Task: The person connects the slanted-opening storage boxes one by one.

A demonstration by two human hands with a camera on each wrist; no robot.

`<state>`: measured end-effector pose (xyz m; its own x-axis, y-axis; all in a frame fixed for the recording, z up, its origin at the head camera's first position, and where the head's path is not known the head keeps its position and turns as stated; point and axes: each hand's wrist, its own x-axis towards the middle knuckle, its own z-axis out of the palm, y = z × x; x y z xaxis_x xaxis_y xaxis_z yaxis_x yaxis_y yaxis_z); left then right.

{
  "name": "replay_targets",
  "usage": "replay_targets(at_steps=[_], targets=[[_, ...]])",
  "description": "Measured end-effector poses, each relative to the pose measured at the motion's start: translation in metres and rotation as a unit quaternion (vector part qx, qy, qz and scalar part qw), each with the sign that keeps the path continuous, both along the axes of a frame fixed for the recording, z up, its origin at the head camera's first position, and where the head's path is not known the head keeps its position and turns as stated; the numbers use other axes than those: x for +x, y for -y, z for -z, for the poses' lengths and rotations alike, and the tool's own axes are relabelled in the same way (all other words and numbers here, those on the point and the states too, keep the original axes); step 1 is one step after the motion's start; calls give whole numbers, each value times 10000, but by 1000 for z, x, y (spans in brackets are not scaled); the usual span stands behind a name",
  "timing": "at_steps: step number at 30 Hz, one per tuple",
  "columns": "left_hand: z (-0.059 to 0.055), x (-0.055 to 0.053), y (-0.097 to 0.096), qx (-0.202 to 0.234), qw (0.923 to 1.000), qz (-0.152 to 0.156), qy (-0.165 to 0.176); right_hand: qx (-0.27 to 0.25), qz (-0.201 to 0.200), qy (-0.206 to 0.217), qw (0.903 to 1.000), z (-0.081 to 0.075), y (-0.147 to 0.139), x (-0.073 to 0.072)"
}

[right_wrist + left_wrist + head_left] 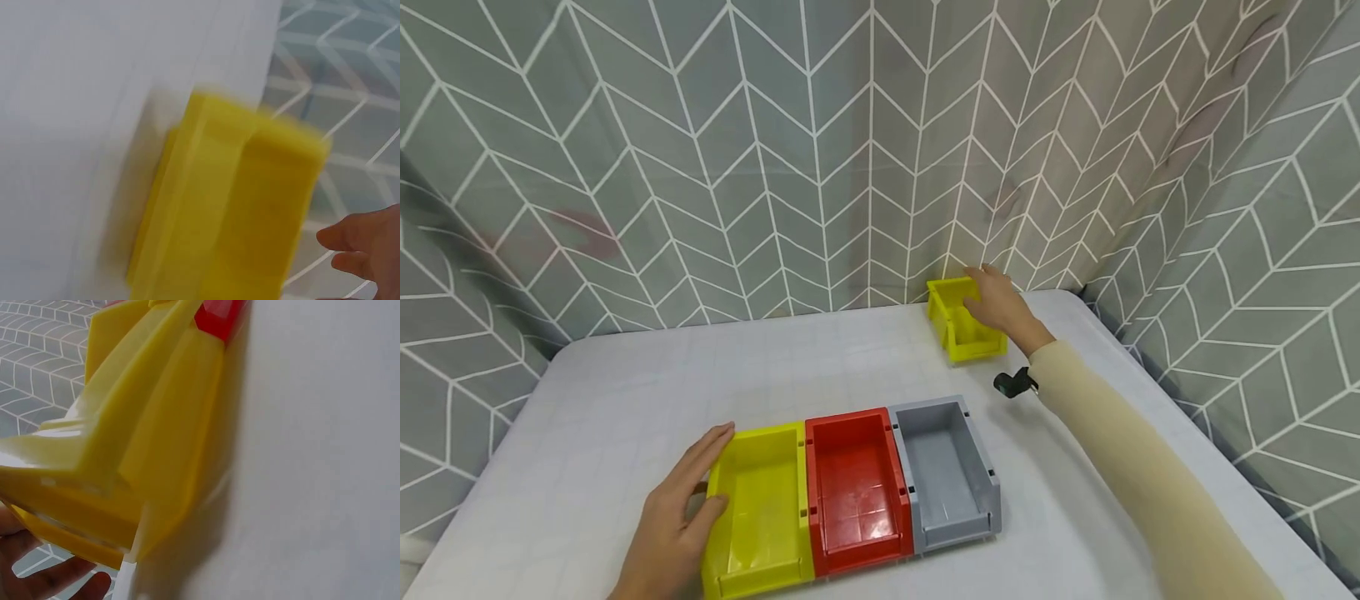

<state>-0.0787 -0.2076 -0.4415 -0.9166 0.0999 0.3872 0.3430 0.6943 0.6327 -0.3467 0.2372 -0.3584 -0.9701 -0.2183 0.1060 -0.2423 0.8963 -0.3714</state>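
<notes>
Likely step: grasping small yellow bin [958, 325], on counter [625, 400] at 1 o'clock from red bin [855, 492]. Right hand [1000, 302] by its 2 o'clock corner, fingers extended, no grip visible; left hand [672, 521], fingers relaxed, at large yellow bin [762, 500], 9 o'clock side. Next probably calls for pinching the rim.

LEFT | our left hand [673, 517] lies close to us, fingers [703, 454] reaching forward, thumb [707, 512] spread away from them | RIGHT | our right arm [1135, 467], in a cream sleeve [1097, 417], stretches well forward; past the cuff [1043, 354], our right hand [996, 302] points ahead and leftward, fingers extended, thumb apart, wrist [1032, 335] bare
</notes>
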Motion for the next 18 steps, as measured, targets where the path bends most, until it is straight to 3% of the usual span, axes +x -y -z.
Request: replay_targets(at_steps=[5,10,18], targets=[[-4,0,3,-137,9998,-92,80,12,328,716,9969,13,-12,-17],[-6,-1,9,-187,9996,-143,172,-382,366,1243,9908,24,-20,-17],[-5,-3,11,29,9994,-210,266,-617,501,1173,9899,32,-24,-17]])
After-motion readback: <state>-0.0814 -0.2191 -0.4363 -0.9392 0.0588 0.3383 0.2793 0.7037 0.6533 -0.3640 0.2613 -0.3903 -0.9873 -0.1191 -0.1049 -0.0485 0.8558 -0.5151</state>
